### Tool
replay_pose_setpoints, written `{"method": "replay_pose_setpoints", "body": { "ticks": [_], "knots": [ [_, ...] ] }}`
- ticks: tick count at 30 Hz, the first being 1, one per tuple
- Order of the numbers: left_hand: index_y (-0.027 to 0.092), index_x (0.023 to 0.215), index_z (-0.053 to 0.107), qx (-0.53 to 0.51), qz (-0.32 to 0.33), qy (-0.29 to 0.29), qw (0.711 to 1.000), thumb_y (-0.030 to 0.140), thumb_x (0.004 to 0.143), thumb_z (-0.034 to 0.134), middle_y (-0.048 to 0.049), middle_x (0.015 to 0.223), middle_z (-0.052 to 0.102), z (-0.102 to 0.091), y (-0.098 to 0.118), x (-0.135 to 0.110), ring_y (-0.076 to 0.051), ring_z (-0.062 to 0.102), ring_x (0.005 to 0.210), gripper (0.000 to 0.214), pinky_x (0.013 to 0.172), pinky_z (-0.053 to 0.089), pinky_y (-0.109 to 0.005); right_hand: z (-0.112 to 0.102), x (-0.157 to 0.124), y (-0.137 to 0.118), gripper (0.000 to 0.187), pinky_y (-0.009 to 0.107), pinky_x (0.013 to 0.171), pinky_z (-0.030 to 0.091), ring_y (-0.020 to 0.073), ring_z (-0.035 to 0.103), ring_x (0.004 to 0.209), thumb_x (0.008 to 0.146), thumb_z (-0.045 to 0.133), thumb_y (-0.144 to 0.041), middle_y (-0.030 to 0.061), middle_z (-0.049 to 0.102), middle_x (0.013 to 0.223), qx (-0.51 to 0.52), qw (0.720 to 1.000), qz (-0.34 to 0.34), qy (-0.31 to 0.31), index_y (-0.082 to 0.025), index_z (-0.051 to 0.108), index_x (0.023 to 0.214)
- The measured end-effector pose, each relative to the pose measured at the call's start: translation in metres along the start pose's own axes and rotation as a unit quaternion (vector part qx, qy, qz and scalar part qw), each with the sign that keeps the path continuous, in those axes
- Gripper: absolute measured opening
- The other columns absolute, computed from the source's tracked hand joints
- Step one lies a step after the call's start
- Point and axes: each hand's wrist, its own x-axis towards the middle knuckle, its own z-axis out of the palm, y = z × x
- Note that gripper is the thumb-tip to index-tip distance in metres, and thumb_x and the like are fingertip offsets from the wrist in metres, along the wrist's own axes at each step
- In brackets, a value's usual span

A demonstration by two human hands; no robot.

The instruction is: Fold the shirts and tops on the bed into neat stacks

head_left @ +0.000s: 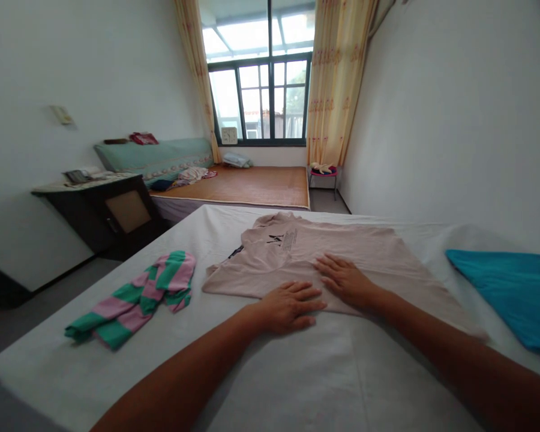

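A pale pink T-shirt (369,252) with dark print lies spread flat on the white sheet of the bed (297,372). My left hand (288,307) rests palm down on the shirt's near edge, fingers stretched out flat. My right hand (345,279) lies flat on the shirt just beyond it, fingers apart and pointing left. Neither hand holds anything. The two hands nearly touch.
A crumpled green-and-pink striped garment (137,298) lies on the sheet to the left. A teal cloth (508,288) lies at the right edge. Beyond are a dark cabinet (103,213), a second bed with a bamboo mat (247,186), a small stool (323,173) and a curtained window.
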Motion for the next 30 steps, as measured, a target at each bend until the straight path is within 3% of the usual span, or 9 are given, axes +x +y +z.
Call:
{"method": "replay_pose_setpoints", "body": {
  "ticks": [2,4,9,15,24,30],
  "knots": [
    [0.030,0.142,0.041,0.008,0.010,0.006,1.000,0.047,0.096,0.036,-0.0034,0.150,0.037,-0.001,0.001,0.001,-0.025,0.029,0.139,0.049,0.115,0.020,-0.042,0.005,0.011,-0.015,0.053,0.043,0.115,0.022,0.0208,0.026,0.141,0.099,0.019,-0.048,-0.0022,0.039,0.149,0.027,0.997,-0.066,-0.015,-0.031,0.040,0.144],
    [0.029,0.142,0.040,0.010,0.012,0.006,1.000,0.047,0.096,0.036,-0.0039,0.150,0.037,-0.002,0.001,0.000,-0.025,0.028,0.140,0.050,0.115,0.020,-0.042,0.010,0.018,-0.020,0.052,0.042,0.115,0.023,0.0187,0.027,0.141,0.099,0.016,-0.046,-0.0041,0.040,0.148,0.045,0.995,-0.081,-0.025,-0.032,0.039,0.144],
    [0.032,0.144,0.036,-0.002,-0.013,-0.013,1.000,0.049,0.097,0.032,-0.0018,0.152,0.034,0.000,-0.001,-0.002,-0.026,0.026,0.141,0.051,0.113,0.022,-0.044,0.014,0.025,0.024,0.054,0.047,0.113,0.024,0.0208,0.028,0.140,0.097,0.020,-0.052,-0.0027,0.035,0.151,0.009,1.000,0.013,-0.009,-0.033,0.035,0.146],
    [0.032,0.144,0.036,-0.005,-0.013,-0.014,1.000,0.050,0.096,0.034,-0.0025,0.153,0.033,0.001,-0.002,-0.002,-0.026,0.027,0.141,0.052,0.114,0.022,-0.043,0.020,0.012,0.081,0.056,0.050,0.112,0.026,0.0227,0.032,0.138,0.096,0.019,-0.053,0.0006,0.038,0.150,-0.046,0.992,0.116,0.020,-0.031,0.037,0.145],
    [0.032,0.143,0.039,-0.021,-0.011,-0.004,1.000,0.047,0.096,0.036,-0.0015,0.151,0.037,0.001,-0.008,-0.002,-0.025,0.029,0.140,0.049,0.114,0.022,-0.042,0.022,0.009,0.086,0.056,0.045,0.113,0.024,0.0214,0.032,0.139,0.096,0.018,-0.051,-0.0004,0.038,0.150,-0.070,0.985,0.158,0.018,-0.030,0.038,0.144],
    [0.033,0.143,0.039,-0.027,-0.032,0.003,0.999,0.044,0.097,0.037,-0.0013,0.150,0.038,-0.002,-0.017,-0.007,-0.024,0.030,0.140,0.048,0.114,0.022,-0.041,0.016,0.000,0.093,0.058,0.042,0.115,0.022,0.0203,0.028,0.140,0.096,0.018,-0.053,-0.0023,0.033,0.152,-0.052,0.990,0.132,-0.011,-0.030,0.035,0.146]
  ]
}}
